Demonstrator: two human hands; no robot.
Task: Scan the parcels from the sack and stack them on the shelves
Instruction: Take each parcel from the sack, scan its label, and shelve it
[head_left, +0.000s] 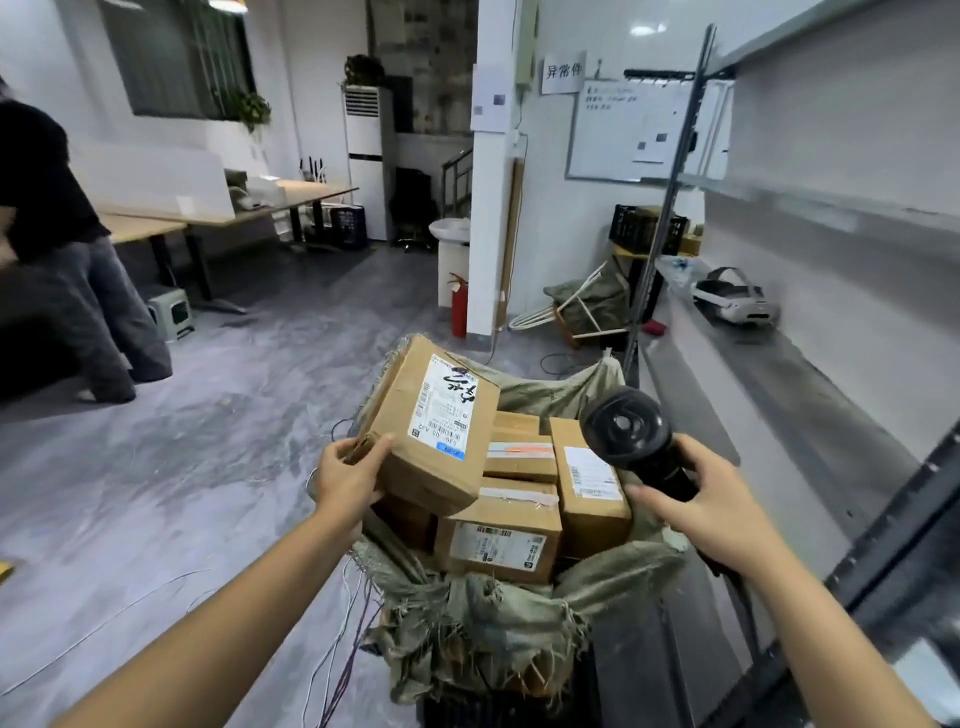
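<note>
My left hand (347, 475) grips the near corner of a brown box (431, 426). The thumb lies on top and the fingers curl under the edge. The box tips up, so its white label (445, 413) faces me. I think it is held that way so the scanner can see the label.

My right hand (714, 501) is closed around the handle of the black scanner (626, 428). The round head sticks up toward 11 o'clock from the hand. It sits just beside the box, at about 3 o'clock from the label. It does not look aimed at the label yet, so I judge the scan is not done.

The tipped box leans on other boxes (524, 499) in the sack (467, 613). They are packed close, and some show labels too. The sack is open at the top, with its torn edge folded down, so I can reach in. It stands on the floor right in front of me, at 12 o'clock.

The shelves (810, 374) run along at 2 o'clock, close to the sack. That makes for a short carry. The shelf beside me has bare room. A white headset (737, 301) lies farther along it. I would put the box well away from that.

At 10 o'clock, well apart, another person (62, 249) stands by a counter (208, 213).
</note>
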